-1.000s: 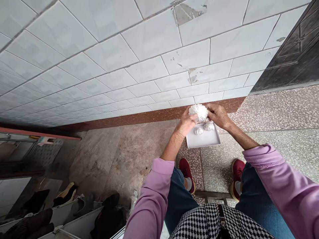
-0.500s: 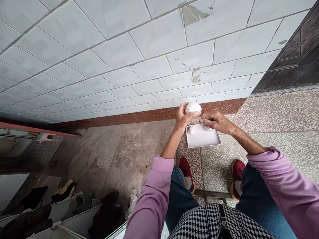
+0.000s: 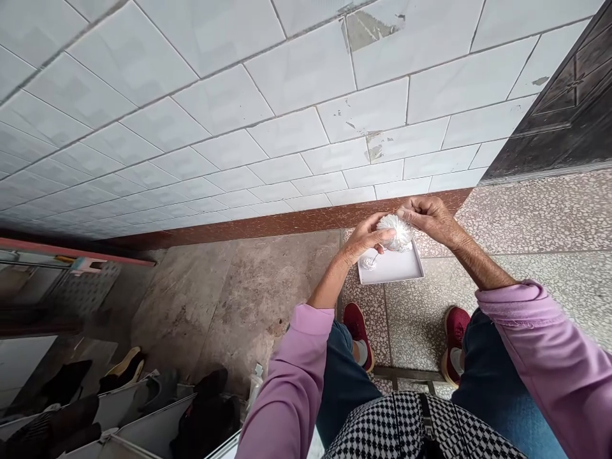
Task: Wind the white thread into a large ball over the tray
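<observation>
"White ball (image 3: 396,234) first: where is it?"

"Up in the left hand (image 3: 364,237), over the far part of the tray (image 3: 396,270), so it hides some of the tray from the head camera."

"How is it held?"

"The left hand is curled around its left side, gripping it, with the thumb across the near face. Some of the fingers are hidden."

"And the right hand (image 3: 423,218)?"

"At the ball's upper right edge, with thumb and fingertips pinched together. I cannot tell whether they have a strand between them or only touch the ball."

"What does the ball look like?"

"Round, with creases spreading out from the middle."

"Anything in the tray?"

"One small ball (image 3: 368,262), white and wrinkled, by the left side."

"What is the tray resting on?"

"Speckled floor (image 3: 418,312), just ahead of the red shoes (image 3: 354,330). Beyond it runs a brown skirting (image 3: 315,220), and above that a tiled wall (image 3: 287,143) with chipped patches."

"Over to the right?"

"A dark door (image 3: 567,124), past the end of the wall."
</observation>
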`<control>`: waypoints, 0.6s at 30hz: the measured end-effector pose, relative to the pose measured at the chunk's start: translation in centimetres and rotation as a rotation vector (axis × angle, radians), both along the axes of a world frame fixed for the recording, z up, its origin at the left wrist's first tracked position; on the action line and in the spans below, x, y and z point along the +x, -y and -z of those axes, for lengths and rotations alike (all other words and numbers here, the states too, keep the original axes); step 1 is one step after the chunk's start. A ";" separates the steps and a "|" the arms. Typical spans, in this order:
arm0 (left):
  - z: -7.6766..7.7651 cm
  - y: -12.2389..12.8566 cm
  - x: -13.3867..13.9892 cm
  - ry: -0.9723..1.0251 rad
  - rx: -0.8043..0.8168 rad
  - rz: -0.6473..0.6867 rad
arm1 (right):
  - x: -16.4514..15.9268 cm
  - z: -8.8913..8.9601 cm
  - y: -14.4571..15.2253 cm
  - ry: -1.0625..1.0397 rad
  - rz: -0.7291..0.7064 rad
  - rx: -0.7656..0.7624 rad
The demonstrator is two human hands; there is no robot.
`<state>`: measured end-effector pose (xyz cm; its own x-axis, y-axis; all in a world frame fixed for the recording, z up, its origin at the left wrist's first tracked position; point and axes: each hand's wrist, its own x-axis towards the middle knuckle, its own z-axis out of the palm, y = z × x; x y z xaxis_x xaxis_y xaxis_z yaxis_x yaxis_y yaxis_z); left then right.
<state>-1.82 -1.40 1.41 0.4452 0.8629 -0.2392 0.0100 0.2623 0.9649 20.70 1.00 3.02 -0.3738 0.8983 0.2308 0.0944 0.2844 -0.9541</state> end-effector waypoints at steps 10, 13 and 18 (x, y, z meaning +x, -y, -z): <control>-0.5 0.3 1.4 0.212 -0.046 -0.089 | 0.4 1.3 -1.3 -0.079 0.037 -0.069; -0.5 0.2 1.6 0.314 -0.076 -0.156 | 0.0 2.1 -1.6 -0.036 0.080 -0.070; -0.1 -0.8 1.1 0.445 -0.118 -0.372 | -1.8 2.9 -1.1 0.243 0.099 0.028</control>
